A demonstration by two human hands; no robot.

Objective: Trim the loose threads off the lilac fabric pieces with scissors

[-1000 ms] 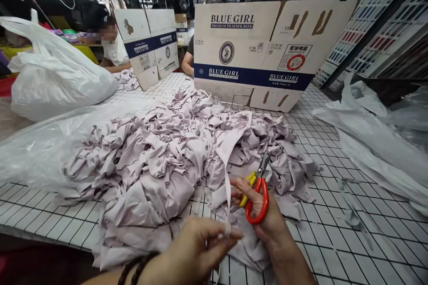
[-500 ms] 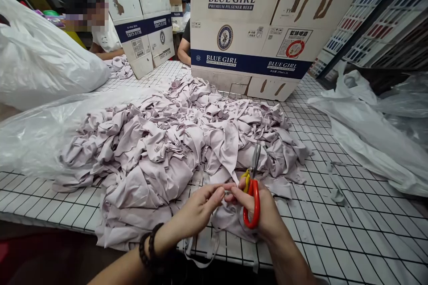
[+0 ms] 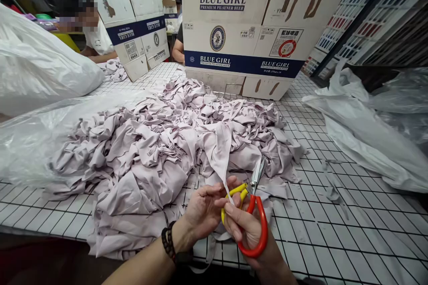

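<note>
My right hand (image 3: 249, 226) is closed round a pair of scissors (image 3: 264, 234) with a red handle loop and a yellow one, blades up and away from me. Its thumb and fingertips also pinch the end of a narrow pale lilac strap (image 3: 228, 192). That strap runs up to a pale lilac cloth piece (image 3: 217, 146) on the heap. Close beside it, my left hand (image 3: 203, 211) is turned palm up, fingers loosely bent and apart, the tips partly hidden behind the yellow loop. A dark bead bracelet circles my left wrist.
A large heap of lilac cloth pieces (image 3: 133, 164) covers much of the grid-patterned table (image 3: 310, 213). Flattened beer cartons (image 3: 234, 22) stand behind it. Plastic bags lie left and right (image 3: 361, 120). Cloth scraps (image 3: 332, 193) lie at right. Two people sit across.
My left fingers have loosened from their pinch and turned palm up. My right hand has come nearer with the scissors, drawing the strap toward me. The view has shifted slightly.
</note>
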